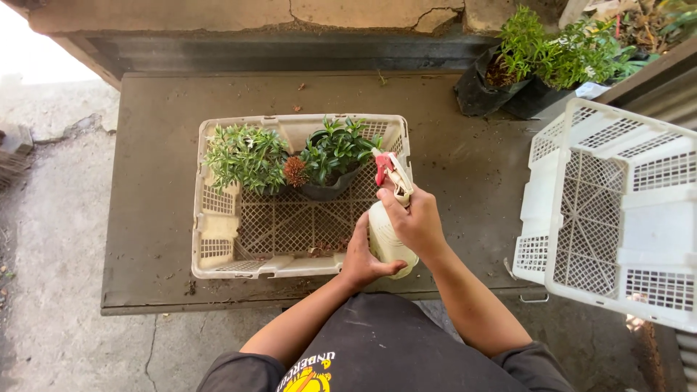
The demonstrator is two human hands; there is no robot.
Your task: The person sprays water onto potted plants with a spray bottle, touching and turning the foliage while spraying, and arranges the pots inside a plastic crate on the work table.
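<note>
the spray bottle (388,243) gripped between the left hand (363,260) and right hand (415,221) is cream-white with a red trigger and nozzle. just beyond the hands, the crate (218,225) is beige with a fine lattice pattern of square holes. in it, past the fingers, one plant (247,156) is pale green, the other plant (335,149) darker green in a black pot, a rust-brown flower head (295,171) between them. to the right of the right hand, a white crate (617,210) shows grid-patterned panels. under the hands, the table (152,145) is dull grey-brown.
</note>
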